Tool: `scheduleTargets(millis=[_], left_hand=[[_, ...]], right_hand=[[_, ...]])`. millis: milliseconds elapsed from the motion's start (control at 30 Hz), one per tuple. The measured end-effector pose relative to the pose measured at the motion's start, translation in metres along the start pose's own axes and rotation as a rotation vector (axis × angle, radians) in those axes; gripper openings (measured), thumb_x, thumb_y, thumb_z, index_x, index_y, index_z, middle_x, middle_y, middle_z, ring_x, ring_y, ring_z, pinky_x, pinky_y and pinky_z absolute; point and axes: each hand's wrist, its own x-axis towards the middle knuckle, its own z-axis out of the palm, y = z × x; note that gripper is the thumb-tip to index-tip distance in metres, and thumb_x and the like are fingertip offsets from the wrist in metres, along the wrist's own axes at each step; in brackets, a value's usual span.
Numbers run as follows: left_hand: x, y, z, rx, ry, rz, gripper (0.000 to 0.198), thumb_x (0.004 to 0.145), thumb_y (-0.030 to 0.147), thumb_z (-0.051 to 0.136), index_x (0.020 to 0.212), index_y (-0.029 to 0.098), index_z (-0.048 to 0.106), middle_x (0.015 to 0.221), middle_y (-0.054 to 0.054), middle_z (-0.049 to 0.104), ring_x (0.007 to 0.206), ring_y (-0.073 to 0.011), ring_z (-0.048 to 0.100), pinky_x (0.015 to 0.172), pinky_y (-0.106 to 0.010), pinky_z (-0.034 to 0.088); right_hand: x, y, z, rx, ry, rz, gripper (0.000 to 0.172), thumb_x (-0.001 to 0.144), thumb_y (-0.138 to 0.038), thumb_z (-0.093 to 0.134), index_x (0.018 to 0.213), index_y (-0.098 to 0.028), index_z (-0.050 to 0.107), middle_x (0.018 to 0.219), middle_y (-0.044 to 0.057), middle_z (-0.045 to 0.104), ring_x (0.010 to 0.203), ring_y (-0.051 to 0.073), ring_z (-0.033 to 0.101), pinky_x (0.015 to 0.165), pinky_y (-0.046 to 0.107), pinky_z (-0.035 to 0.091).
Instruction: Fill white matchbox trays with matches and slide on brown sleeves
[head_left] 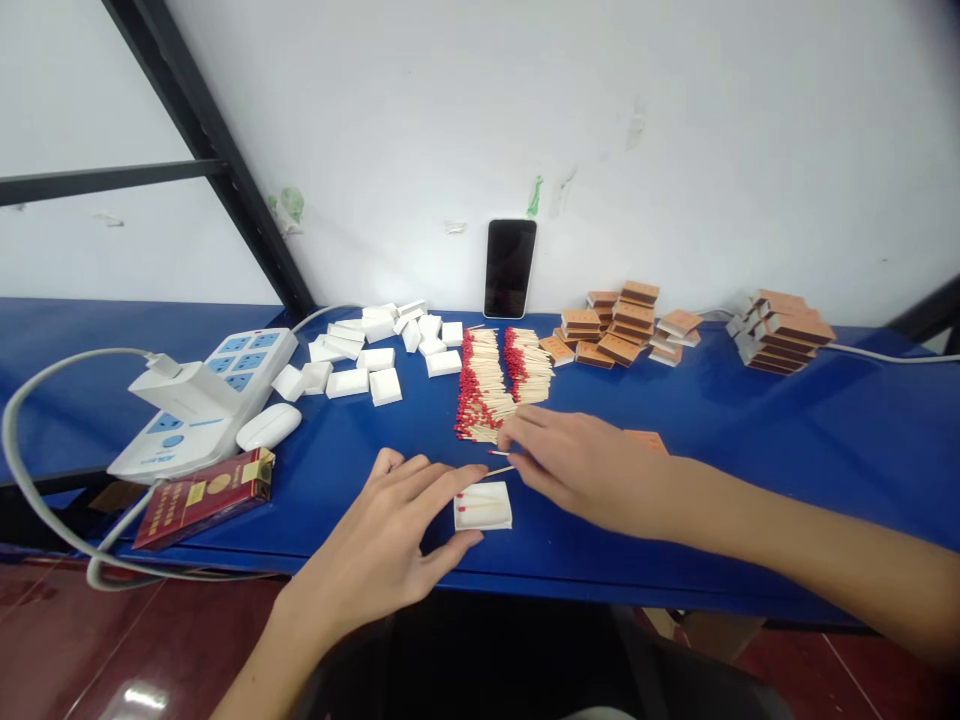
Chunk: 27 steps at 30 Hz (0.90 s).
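A small white matchbox tray (495,515) lies on the blue table near its front edge, with a few red-tipped matches (480,508) inside. My left hand (390,530) steadies it, thumb at the near side and index finger at the far left corner. Just beyond the tray, my right hand (581,465) is closed, thumb and fingers pinched around a match (498,453) whose red head points left. A second matchstick (499,470) shows between both hands; its head is hidden. Behind the right fingers spreads a large pile of matches (484,375), beside a smaller pile (531,365).
White empty trays (349,383) are scattered back left. Orange-brown matchbox sleeves (619,335) and another stack of them (787,330) stand back right. A phone (511,268) leans against the wall. A power strip (240,360), white mouse (268,426) and red packet (206,497) lie left.
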Motion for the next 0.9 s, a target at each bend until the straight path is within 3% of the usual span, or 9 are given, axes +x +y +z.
scheduleTargets(millis=[167, 400, 600, 767, 900], left_hand=[[-0.004, 0.007, 0.009, -0.093, 0.049, 0.024, 0.031, 0.094, 0.032, 0.065, 0.123, 0.023, 0.056, 0.111, -0.004, 0.071, 0.091, -0.0193, 0.067, 0.087, -0.038, 0.038], [-0.004, 0.006, 0.013, -0.129, 0.031, -0.158, 0.056, 0.087, 0.038, 0.069, 0.137, 0.023, 0.050, 0.118, -0.007, 0.064, 0.099, -0.0238, 0.064, 0.083, -0.036, 0.050], [0.000, 0.006, 0.011, -0.005, 0.063, -0.127, 0.028, 0.086, 0.044, 0.070, 0.101, 0.020, 0.069, 0.087, -0.005, 0.065, 0.080, -0.0232, 0.058, 0.076, -0.040, 0.043], [-0.002, 0.005, 0.014, 0.001, 0.083, -0.119, 0.031, 0.087, 0.046, 0.069, 0.104, 0.019, 0.069, 0.073, -0.002, 0.066, 0.071, -0.0199, 0.060, 0.073, -0.037, 0.043], [-0.004, 0.006, 0.015, -0.043, 0.064, -0.142, 0.034, 0.089, 0.043, 0.067, 0.113, 0.019, 0.064, 0.082, -0.003, 0.069, 0.070, -0.0191, 0.062, 0.064, -0.031, 0.045]], right_hand=[[-0.001, 0.017, 0.017, 0.029, 0.017, 0.016, 0.012, 0.099, -0.029, 0.052, 0.103, -0.019, 0.059, 0.102, 0.005, 0.062, 0.080, 0.018, 0.061, 0.064, 0.030, 0.042], [0.005, 0.019, 0.028, 0.128, -0.007, 0.045, 0.013, 0.100, -0.021, 0.048, 0.089, -0.019, 0.055, 0.094, 0.004, 0.063, 0.079, 0.017, 0.059, 0.069, 0.030, 0.044], [-0.001, 0.017, 0.016, 0.037, -0.052, 0.035, 0.014, 0.100, -0.021, 0.044, 0.089, -0.019, 0.052, 0.090, 0.003, 0.061, 0.069, 0.016, 0.056, 0.062, 0.030, 0.040], [-0.011, 0.006, 0.001, 0.142, -0.027, -0.008, 0.013, 0.100, -0.027, 0.045, 0.091, -0.023, 0.053, 0.088, 0.001, 0.063, 0.072, 0.016, 0.058, 0.060, 0.028, 0.038], [-0.007, -0.008, -0.002, 0.171, -0.091, -0.053, 0.011, 0.099, -0.024, 0.048, 0.091, -0.021, 0.055, 0.090, 0.001, 0.064, 0.074, 0.015, 0.059, 0.063, 0.028, 0.040]])
